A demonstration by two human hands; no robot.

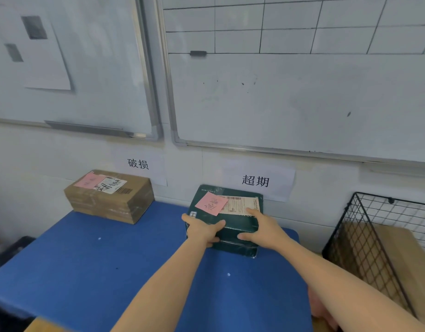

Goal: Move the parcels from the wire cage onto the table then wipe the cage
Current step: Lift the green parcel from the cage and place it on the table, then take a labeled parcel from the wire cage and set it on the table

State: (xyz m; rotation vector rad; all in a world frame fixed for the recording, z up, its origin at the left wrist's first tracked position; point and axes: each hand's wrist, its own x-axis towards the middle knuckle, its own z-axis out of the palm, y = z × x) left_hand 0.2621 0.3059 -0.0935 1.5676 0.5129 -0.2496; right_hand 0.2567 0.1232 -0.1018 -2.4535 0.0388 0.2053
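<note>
A dark green parcel (233,212) with a pink note and a shipping label rests on the blue table (99,255) against the wall. My left hand (203,230) grips its near left corner. My right hand (261,230) holds its near right side, fingers over the top. A brown cardboard parcel (111,197) with a pink note lies at the table's back left. The black wire cage (364,238) stands to the right of the table, with brown cardboard visible inside it.
Two whiteboards (290,99) hang on the wall above the table. Two paper signs (257,180) with printed characters are stuck to the wall behind the parcels. Something pink (319,305) shows under my right forearm by the table's right edge.
</note>
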